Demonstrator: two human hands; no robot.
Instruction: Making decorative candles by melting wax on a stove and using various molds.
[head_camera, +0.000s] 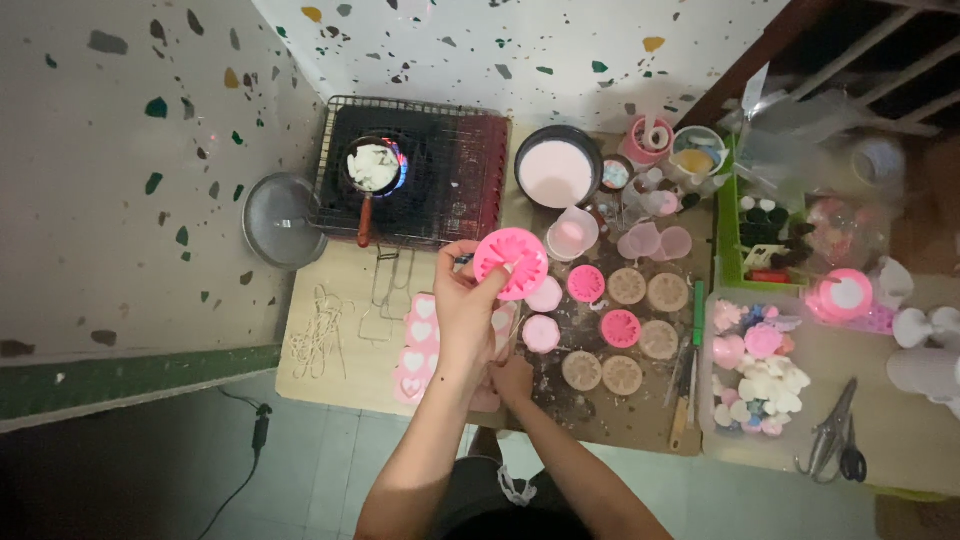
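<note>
Head view is showing the left hand (465, 305) pinching a round pink mould (511, 262), lifting it above the heart tray (418, 345); the right hand (513, 380) is resting lower, nearer the body, its grip unclear.

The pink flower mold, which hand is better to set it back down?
Probably the left hand: it already holds the pink flower mold up. The right hand rests low on the table.

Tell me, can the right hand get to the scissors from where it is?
Probably yes. The right hand rests low on the table, and the scissors lie far to its right, past the tray of shapes. Nothing tall stands between, but it's a long stretch.
</note>
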